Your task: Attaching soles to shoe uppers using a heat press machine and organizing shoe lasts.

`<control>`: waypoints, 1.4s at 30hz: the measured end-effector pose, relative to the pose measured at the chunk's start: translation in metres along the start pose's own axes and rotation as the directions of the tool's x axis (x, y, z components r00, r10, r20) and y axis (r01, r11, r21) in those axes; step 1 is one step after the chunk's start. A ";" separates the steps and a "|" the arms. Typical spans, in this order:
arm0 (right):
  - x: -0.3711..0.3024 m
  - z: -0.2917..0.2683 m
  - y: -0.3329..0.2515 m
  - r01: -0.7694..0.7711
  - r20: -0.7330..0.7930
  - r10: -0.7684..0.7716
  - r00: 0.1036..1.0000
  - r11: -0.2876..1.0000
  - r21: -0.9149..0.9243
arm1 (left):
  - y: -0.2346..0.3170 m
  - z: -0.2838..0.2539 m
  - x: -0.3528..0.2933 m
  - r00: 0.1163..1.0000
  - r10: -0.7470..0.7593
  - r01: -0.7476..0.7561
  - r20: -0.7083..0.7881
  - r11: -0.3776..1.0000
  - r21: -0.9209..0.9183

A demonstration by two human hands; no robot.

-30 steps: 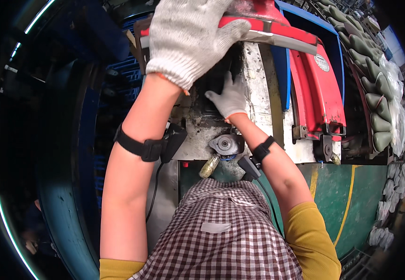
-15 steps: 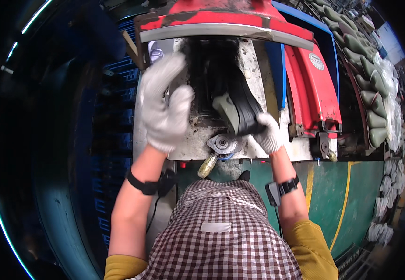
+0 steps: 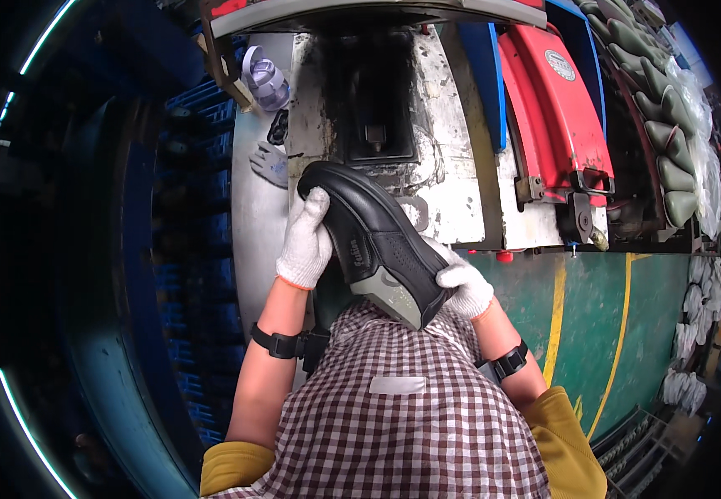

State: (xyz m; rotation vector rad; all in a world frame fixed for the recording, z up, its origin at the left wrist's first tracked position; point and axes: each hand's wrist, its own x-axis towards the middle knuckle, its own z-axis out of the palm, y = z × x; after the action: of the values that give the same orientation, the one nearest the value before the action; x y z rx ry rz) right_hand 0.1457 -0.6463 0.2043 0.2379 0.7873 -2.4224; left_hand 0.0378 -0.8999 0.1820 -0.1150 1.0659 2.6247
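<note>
A black shoe (image 3: pixel 377 233) is held in both hands just in front of my apron, lying slantwise. A worn grey-green piece (image 3: pixel 392 295), perhaps a shoe last, shows at its lower end. My left hand (image 3: pixel 305 245), in a white knit glove, is closed round the shoe's rounded upper-left end. At the lower-right end, my right hand (image 3: pixel 462 287), gloved likewise, grips the shoe with its fingers partly hidden beneath. Beyond the shoe is a black-stained machine bed (image 3: pixel 427 179) with a dark recessed plate (image 3: pixel 377 108) holding a small metal block.
A red machine cover with a pale metal edge (image 3: pixel 377 15) spans the far side. To the right stands another red cover (image 3: pixel 547 116) in a blue frame. Grey-green shoe-shaped pieces (image 3: pixel 672 154) line a rack. A purple bottle (image 3: pixel 265 81) and grey glove (image 3: pixel 270 163) lie at left.
The shoe has come off the machine bed toward my body. My left hand, raised and apart from it before, now grips its upper end; my right hand has kept hold.
</note>
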 end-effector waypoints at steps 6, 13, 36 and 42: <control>0.003 -0.010 0.011 -0.071 0.027 0.072 0.997 0.997 -0.037 | 0.013 0.016 -0.039 0.990 0.085 -0.068 -0.115 0.988 0.139; 0.001 -0.050 0.031 -0.082 0.069 0.074 0.995 0.991 0.107 | 0.031 0.040 -0.074 0.978 0.208 -0.184 0.021 0.811 0.555; -0.009 -0.015 0.023 -0.508 0.354 0.366 0.861 0.666 0.546 | 0.029 0.040 -0.071 0.919 0.138 0.123 -0.369 0.789 0.601; 0.018 0.024 0.022 -0.550 0.404 0.384 0.830 0.685 0.477 | 0.026 -0.013 -0.056 0.832 0.207 0.151 -0.514 0.808 0.569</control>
State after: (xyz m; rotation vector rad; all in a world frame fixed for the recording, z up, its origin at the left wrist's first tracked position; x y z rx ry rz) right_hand 0.1438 -0.6834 0.2073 0.2868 -0.1650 -2.0493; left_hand 0.0825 -0.9406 0.2007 -0.7647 2.0487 2.1736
